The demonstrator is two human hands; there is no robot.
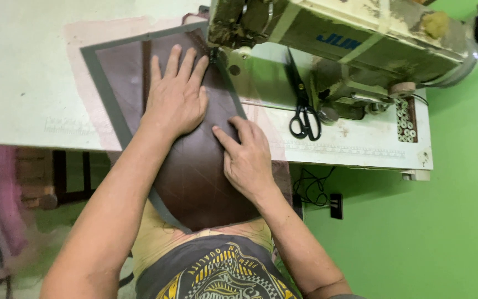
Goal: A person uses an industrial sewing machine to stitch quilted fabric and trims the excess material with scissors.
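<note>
Flat now: left hand spread on brown leather panel; right hand (fingers loosely curled) pressing beside.

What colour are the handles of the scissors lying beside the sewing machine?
Black; the scissors show clearly in the head view.

A sewing workshop: a worn industrial sewing machine on a white worktable, black scissors lying beside it, green floor below.
</note>
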